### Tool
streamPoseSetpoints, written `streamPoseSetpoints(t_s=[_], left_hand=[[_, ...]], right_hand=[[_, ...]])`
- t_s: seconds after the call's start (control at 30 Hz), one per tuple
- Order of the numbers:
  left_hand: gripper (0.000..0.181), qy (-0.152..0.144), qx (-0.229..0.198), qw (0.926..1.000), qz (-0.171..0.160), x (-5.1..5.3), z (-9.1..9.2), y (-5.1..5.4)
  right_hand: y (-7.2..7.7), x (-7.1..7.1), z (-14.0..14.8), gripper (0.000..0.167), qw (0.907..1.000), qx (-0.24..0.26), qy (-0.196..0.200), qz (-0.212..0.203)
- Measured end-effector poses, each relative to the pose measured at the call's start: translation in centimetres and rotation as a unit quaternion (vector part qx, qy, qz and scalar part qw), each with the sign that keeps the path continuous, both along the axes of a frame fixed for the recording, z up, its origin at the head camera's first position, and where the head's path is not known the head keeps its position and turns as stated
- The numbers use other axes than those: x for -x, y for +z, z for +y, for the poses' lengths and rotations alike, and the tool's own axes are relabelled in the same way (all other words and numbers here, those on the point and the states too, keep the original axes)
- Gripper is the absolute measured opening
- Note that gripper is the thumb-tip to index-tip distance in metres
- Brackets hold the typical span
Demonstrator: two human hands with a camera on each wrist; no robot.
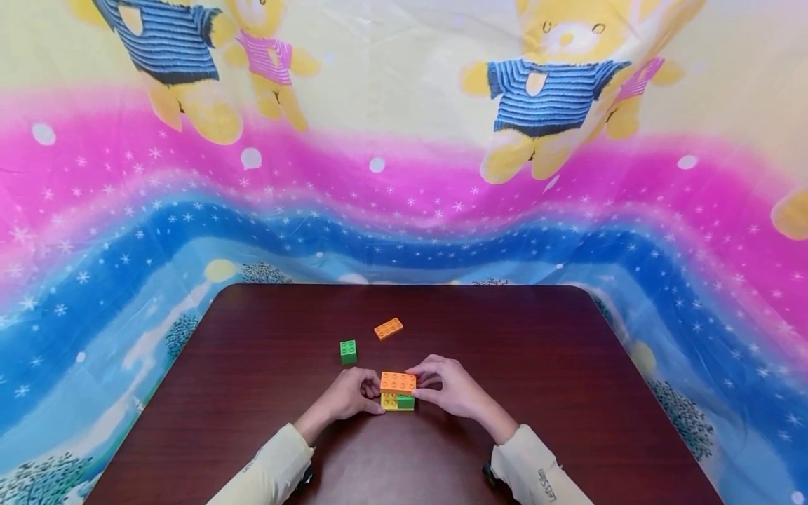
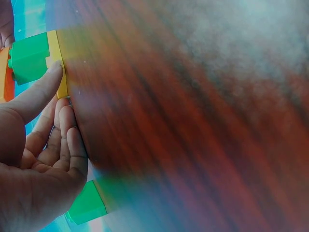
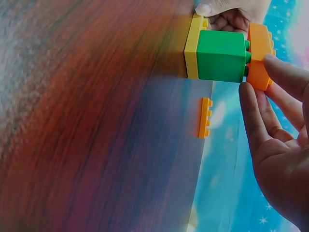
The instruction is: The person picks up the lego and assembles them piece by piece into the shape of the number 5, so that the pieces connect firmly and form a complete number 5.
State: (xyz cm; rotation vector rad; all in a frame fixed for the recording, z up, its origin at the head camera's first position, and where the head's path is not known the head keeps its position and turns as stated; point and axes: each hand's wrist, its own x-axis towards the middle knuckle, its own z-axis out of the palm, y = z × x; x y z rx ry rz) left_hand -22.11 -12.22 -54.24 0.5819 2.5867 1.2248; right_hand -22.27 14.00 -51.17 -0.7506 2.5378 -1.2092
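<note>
A yellow plate [image 1: 389,402] lies flat on the table with a green brick [image 3: 220,56] standing on its right part. My left hand [image 1: 349,393] pinches the left end of the yellow plate, its thumb along the near edge and the fingers curled behind. Above the green brick is an orange brick [image 1: 398,381], which my right hand [image 1: 456,387] holds by its right end between thumb and fingers. In the right wrist view the green brick's studs show in a narrow gap under the orange brick, which is slightly tilted.
Behind the left hand a second green brick [image 1: 348,352] stands alone on the dark wooden table [image 1: 536,337]. Farther back lies a thin orange plate [image 1: 388,328]. A printed cloth [image 1: 404,189] with bears hangs around the table's back and sides.
</note>
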Motion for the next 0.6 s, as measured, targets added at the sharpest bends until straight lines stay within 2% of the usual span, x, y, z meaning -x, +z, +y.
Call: streamPoseSetpoints(t_s=[0.6], left_hand=[[0.029,0.002,0.004,1.0000,0.005,0.02,0.02,-0.13]], right_hand=[[-0.32,0.03,0.17,0.042,0.9999,-0.005,0.015,0.003]])
